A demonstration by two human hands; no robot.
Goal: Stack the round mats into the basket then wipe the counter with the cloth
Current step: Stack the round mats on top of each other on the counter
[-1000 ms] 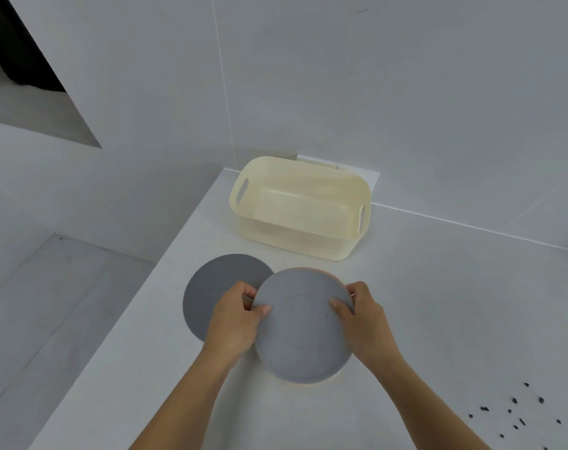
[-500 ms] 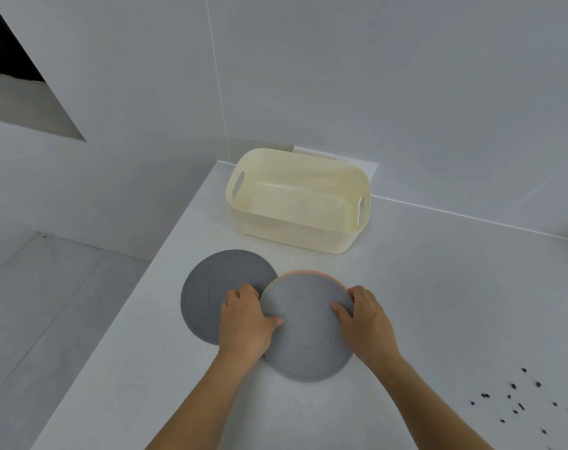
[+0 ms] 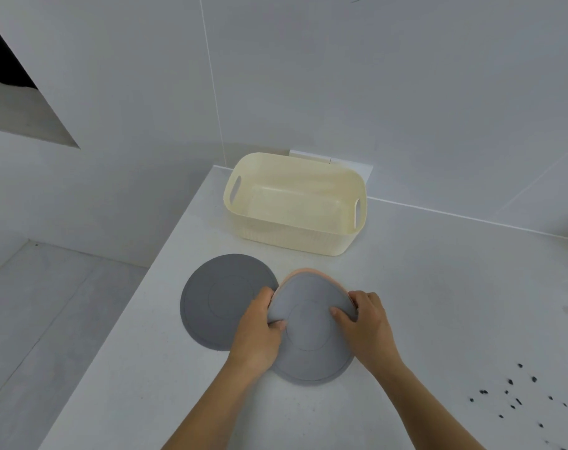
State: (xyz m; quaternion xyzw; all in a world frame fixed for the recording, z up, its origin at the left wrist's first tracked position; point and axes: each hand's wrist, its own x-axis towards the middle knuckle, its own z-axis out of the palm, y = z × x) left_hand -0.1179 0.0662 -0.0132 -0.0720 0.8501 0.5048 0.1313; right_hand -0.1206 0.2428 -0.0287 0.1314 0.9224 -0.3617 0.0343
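On the counter [image 3: 438, 287], basket [image 3: 295, 237] empty, both hands' fingers [image 3: 339, 311] gripping light grey mat [image 3: 312, 345]

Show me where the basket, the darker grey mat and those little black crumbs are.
basket [image 3: 339, 245]: head view, on its ribbed front wall.
darker grey mat [image 3: 217, 293]: head view, on its bare flat top, left of the hands.
black crumbs [image 3: 516, 401]: head view, in the middle of the scatter on the counter.
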